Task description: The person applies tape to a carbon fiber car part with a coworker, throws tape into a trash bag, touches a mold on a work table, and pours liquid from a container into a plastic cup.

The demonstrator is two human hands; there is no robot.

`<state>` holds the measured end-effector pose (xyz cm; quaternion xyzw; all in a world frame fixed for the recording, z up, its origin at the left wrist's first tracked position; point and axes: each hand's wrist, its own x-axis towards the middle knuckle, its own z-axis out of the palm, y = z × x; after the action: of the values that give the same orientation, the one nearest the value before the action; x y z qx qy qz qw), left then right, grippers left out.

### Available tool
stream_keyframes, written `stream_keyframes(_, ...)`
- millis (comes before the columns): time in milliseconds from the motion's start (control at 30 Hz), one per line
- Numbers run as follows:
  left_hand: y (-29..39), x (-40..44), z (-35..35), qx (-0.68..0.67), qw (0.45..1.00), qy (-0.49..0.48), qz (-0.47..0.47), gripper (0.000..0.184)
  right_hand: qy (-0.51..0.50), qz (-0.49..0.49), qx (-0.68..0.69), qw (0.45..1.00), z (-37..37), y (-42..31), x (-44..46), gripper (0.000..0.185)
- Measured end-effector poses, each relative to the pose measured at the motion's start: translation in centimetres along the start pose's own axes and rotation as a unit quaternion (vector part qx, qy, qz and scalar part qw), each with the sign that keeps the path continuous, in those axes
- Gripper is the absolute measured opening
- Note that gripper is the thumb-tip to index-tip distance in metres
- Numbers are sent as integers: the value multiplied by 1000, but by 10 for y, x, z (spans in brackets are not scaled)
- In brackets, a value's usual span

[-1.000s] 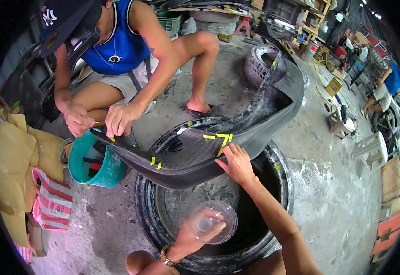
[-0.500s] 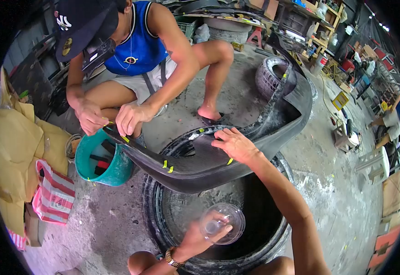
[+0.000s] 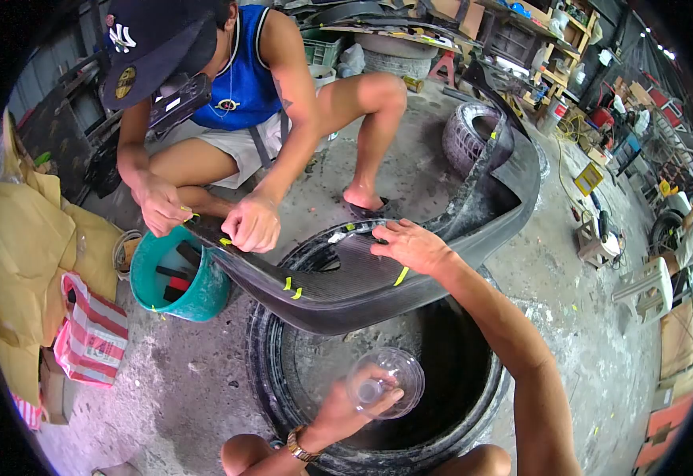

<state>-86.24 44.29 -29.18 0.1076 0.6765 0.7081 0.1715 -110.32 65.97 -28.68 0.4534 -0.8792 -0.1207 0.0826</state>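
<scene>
My left hand (image 3: 358, 403), with a watch on its wrist, is closed around a clear plastic cup (image 3: 408, 381) above the opening of a large tire (image 3: 263, 357). My right hand (image 3: 416, 247) grips the upper edge of a long, curved black car body panel with a carbon-fibre weave (image 3: 338, 289), its fingers bent over the edge. Beside it a strip of yellow tape (image 3: 401, 275) sticks to the panel. More yellow tape pieces (image 3: 296, 293) mark the panel's left part. The panel lies across the tire.
A co-worker (image 3: 243, 119) squats opposite, both hands at the panel's left end. A teal bucket (image 3: 180, 285) holding dark and red items stands below that end. Left are brown paper (image 3: 29, 262) and a striped bag (image 3: 96, 329). A smaller tire (image 3: 465, 135) lies behind the panel.
The co-worker's nearer hand has shifted right and down along the panel's left end, and the head has tilted slightly. My hands have barely moved.
</scene>
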Motion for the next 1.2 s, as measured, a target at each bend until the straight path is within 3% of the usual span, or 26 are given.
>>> stream_keyframes(667, 13, -5, -3, 17, 999, 11, 36, 22, -24, 3, 16, 1000, 0, 6, 1, 21)
stream_keyframes(833, 11, -6, -1, 52, 997, 4, 60, 25, 48, -11, 15, 999, 3, 3, -6, 25)
stream_keyframes(900, 6, -6, -1, 78, 996, -15, 40, 28, 22, -8, 2, 1000, -1, 4, -6, 26)
stream_keyframes(933, 7, -5, 1, 59, 994, 16, 94, 30, 25, -7, 1, 1000, 0, 4, -4, 28)
stream_keyframes(967, 20, -5, -9, 88, 995, -17, 42, 24, 29, -5, 1, 1000, 2, 4, 2, 29)
stream_keyframes(1033, 17, -6, -11, 44, 996, -17, 75, 24, -48, 6, 31, 998, -3, 0, 5, 32)
stream_keyframes(1100, 21, -12, -15, 65, 996, -32, 49, 22, -71, 15, 12, 997, -5, -2, 3, 32)
stream_keyframes(1167, 17, -12, -9, 8, 1000, -4, 30, 21, 3, 0, 5, 1000, 3, -2, -5, 29)
stream_keyframes(1200, 14, -10, -8, 30, 996, 4, 80, 24, 18, -8, -1, 1000, 9, 0, -9, 27)
